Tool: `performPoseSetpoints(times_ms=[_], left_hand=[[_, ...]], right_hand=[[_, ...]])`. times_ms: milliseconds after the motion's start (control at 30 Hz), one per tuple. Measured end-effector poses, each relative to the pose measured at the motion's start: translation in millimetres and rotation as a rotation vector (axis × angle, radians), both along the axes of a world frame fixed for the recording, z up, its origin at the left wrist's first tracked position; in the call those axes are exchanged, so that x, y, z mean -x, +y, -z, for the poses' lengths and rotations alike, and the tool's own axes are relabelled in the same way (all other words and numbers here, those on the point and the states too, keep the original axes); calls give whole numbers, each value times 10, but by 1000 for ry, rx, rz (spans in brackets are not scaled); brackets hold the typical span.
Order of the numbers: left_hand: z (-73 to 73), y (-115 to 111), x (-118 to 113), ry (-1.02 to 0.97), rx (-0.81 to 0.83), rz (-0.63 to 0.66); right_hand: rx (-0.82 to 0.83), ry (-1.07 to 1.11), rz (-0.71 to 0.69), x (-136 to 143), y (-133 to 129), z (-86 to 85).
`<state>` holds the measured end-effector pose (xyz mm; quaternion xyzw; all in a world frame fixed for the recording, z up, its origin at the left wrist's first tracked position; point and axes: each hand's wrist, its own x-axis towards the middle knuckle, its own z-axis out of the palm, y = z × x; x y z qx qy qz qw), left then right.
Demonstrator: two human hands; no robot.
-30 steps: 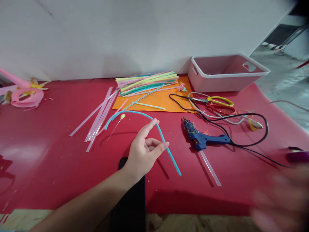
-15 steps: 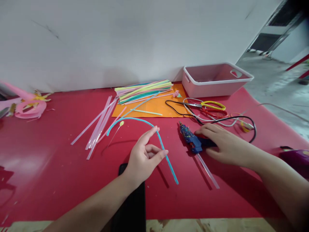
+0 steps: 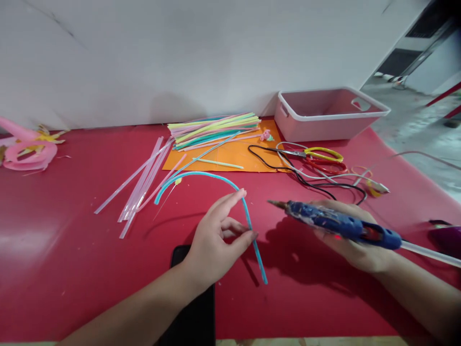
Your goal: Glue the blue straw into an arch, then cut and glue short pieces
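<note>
A curved blue pipe cleaner (image 3: 212, 175) is pinched between the thumb and fingers of my left hand (image 3: 219, 240), arching away to the left above the table. My right hand (image 3: 349, 240) is wrapped round a blue hot glue gun (image 3: 331, 222), raised off the table. Its nozzle points left toward the pipe cleaner, with a gap between them. A clear glue stick (image 3: 428, 253) sticks out of the gun's back end, and a small red light glows on its side. Beyond the arch lies a thin pin-like stem with a yellow tip (image 3: 177, 181).
Pipe cleaners (image 3: 216, 129) lie bundled on an orange sheet (image 3: 248, 163). Clear glue sticks (image 3: 147, 180) rest left, scissors (image 3: 324, 154) and cables right. A pink basket (image 3: 331, 117) stands at the back. A black phone-like slab (image 3: 194, 312) sits under my left forearm.
My right hand has lifted the glue gun from the table and turned its nozzle leftward. My left hand keeps its pinch on the pipe cleaner, and the view has shifted slightly.
</note>
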<state>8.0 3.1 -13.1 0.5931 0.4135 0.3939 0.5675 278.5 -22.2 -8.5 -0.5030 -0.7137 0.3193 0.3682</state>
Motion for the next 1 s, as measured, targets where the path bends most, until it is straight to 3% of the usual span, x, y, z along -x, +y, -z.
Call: performPoseSetpoints(times_ms=[100,500,1000], left_hand=[[-10,2,1,12,-17,10],[48,-26,11,16,-98,27],[47,-39,15,54,-132,35]], right_hand=[[23,77,-104,42,-6,31],[28,32,-267,-18,90,112],[-30,-76,-293,-33,109,157]])
